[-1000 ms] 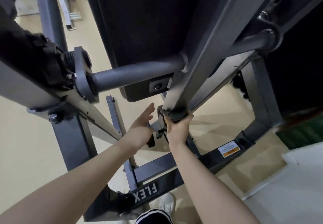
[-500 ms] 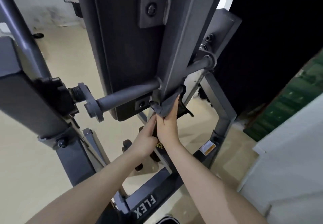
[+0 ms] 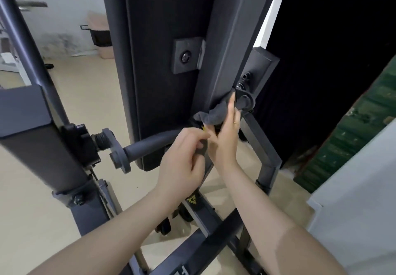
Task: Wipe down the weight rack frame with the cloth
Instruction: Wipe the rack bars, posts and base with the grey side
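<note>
Head view: a grey cloth [image 3: 212,115] is pressed against the slanted beam of the weight rack frame [image 3: 231,45] by the right hand [image 3: 225,137], fingers straight. A hanging end of the cloth is pinched by the left hand [image 3: 182,159], fingers curled.

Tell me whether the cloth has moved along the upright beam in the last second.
Yes. The cloth has climbed the upright beam, from below the horizontal bar to above it.

Two hands [image 3: 184,159], one cloth [image 3: 212,115].
</note>
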The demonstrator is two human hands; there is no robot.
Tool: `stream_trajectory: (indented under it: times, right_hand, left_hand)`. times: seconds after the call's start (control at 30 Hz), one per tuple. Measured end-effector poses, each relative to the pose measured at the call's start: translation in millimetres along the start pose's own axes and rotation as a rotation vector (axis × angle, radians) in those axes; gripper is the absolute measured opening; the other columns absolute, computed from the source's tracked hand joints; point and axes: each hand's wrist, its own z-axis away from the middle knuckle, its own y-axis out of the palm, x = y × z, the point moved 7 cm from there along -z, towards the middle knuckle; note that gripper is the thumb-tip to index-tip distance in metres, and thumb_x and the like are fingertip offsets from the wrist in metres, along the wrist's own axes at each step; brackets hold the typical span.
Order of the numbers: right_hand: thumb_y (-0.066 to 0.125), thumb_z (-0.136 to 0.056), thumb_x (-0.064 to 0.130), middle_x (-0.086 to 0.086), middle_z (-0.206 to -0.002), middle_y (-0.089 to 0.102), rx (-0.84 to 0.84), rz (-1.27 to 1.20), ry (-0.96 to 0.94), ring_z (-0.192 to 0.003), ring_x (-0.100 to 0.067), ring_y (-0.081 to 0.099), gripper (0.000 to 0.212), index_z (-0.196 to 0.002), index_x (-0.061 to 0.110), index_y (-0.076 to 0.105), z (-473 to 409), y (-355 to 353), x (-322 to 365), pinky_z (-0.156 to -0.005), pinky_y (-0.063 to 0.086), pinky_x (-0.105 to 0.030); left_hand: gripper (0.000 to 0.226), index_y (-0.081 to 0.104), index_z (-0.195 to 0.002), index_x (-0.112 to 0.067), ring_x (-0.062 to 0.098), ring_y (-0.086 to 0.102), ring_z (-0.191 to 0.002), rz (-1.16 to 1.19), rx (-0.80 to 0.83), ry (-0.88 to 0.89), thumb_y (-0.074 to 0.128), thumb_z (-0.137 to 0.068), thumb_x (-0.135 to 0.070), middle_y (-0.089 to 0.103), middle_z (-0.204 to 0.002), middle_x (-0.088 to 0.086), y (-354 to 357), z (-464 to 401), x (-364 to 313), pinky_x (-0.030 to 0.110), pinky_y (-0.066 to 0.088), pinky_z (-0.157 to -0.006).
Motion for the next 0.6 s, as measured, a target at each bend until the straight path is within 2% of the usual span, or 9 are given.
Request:
stream_trajectory:
  times: [0.07, 0.1, 0.17, 0.3, 0.37, 0.43, 0.5, 0.53, 0.6]
  right_hand:
    - [0.052, -0.084, 0.033, -0.011, -0.132, 0.041, -0.076, -0.025, -0.090, -0.119, -0.006, 0.039, 0.080, -0.145, 0.041, 0.000, -19, -10, 24, -0.099, 0.038, -0.028]
    - [0.052, -0.085, 0.035, -0.011, -0.128, 0.044, -0.102, -0.073, -0.127, -0.120, -0.016, 0.043, 0.080, -0.147, 0.040, 0.002, -27, -16, 31, -0.099, 0.041, -0.036]
    - [0.057, -0.086, 0.033, -0.003, -0.131, 0.046, -0.086, -0.152, -0.161, -0.123, -0.014, 0.046, 0.079, -0.150, 0.031, 0.010, -36, -20, 39, -0.103, 0.041, -0.040]
    - [0.046, -0.080, 0.051, 0.002, -0.127, 0.055, -0.017, 0.054, -0.124, -0.122, -0.016, 0.048, 0.076, -0.148, 0.032, 0.018, -26, -15, 23, -0.107, 0.028, -0.049]
    - [0.054, -0.082, 0.046, 0.005, -0.126, 0.054, 0.011, -0.037, -0.125, -0.123, -0.013, 0.047, 0.076, -0.149, 0.025, 0.022, -33, -19, 31, -0.107, 0.031, -0.047]
    - [0.064, -0.087, 0.029, 0.023, -0.123, 0.044, -0.020, -0.170, -0.152, -0.123, 0.008, 0.040, 0.077, -0.149, 0.017, 0.020, -54, -32, 50, -0.106, 0.035, -0.025]
    - [0.063, -0.089, 0.012, 0.032, -0.119, 0.034, -0.035, -0.193, -0.209, -0.115, 0.025, 0.033, 0.080, -0.150, 0.017, 0.011, -72, -41, 71, -0.095, 0.031, -0.004]
    - [0.063, -0.089, 0.012, 0.031, -0.122, 0.033, -0.022, -0.215, -0.218, -0.116, 0.025, 0.032, 0.083, -0.150, 0.020, 0.007, -74, -41, 76, -0.095, 0.030, -0.003]
    - [0.064, -0.085, 0.024, 0.019, -0.138, 0.032, 0.009, -0.239, -0.206, -0.130, 0.009, 0.031, 0.086, -0.146, 0.041, 0.006, -68, -35, 77, -0.108, 0.032, -0.022]
  left_hand:
    - [0.050, 0.048, -0.128, -0.020, 0.006, 0.048, -0.118, 0.088, -0.010, 0.069, 0.040, -0.080, -0.006, 0.049, -0.128, -0.006, -5, -19, -21, 0.032, 0.048, -0.093]
    - [0.056, 0.039, -0.138, -0.022, 0.004, 0.038, -0.131, 0.115, -0.010, 0.070, 0.039, -0.083, -0.010, 0.040, -0.141, -0.006, -8, -30, -26, 0.028, 0.039, -0.105]
    - [0.058, 0.021, -0.145, -0.024, -0.002, 0.016, -0.141, 0.099, -0.009, 0.058, 0.035, -0.089, -0.020, 0.018, -0.154, -0.010, -11, -51, -28, 0.014, 0.018, -0.113]
    - [0.056, 0.005, -0.143, -0.034, -0.007, 0.001, -0.141, 0.008, 0.085, 0.036, 0.023, -0.091, -0.044, 0.002, -0.154, -0.018, -2, -74, -21, 0.003, 0.004, -0.107]
    - [0.055, 0.006, -0.142, -0.036, -0.014, 0.000, -0.137, -0.016, 0.101, 0.031, 0.019, -0.090, -0.050, 0.002, -0.154, -0.020, 0, -76, -18, -0.002, 0.004, -0.103]
    - [0.054, 0.009, -0.142, -0.037, -0.020, 0.005, -0.134, -0.024, 0.065, 0.046, 0.020, -0.091, -0.050, 0.010, -0.154, -0.017, -4, -78, -20, -0.004, 0.009, -0.100]
    - [0.053, 0.008, -0.142, -0.037, -0.019, 0.015, -0.132, -0.022, 0.021, 0.073, 0.023, -0.092, -0.048, 0.022, -0.152, -0.014, -10, -80, -25, -0.005, 0.015, -0.097]
    - [0.053, 0.009, -0.142, -0.037, -0.020, 0.022, -0.128, -0.021, -0.001, 0.083, 0.023, -0.092, -0.047, 0.027, -0.148, -0.014, -13, -82, -27, -0.005, 0.019, -0.094]
    - [0.052, 0.012, -0.141, -0.038, -0.014, 0.031, -0.124, -0.028, -0.019, 0.082, 0.024, -0.092, -0.048, 0.035, -0.142, -0.013, -15, -85, -29, -0.005, 0.025, -0.089]
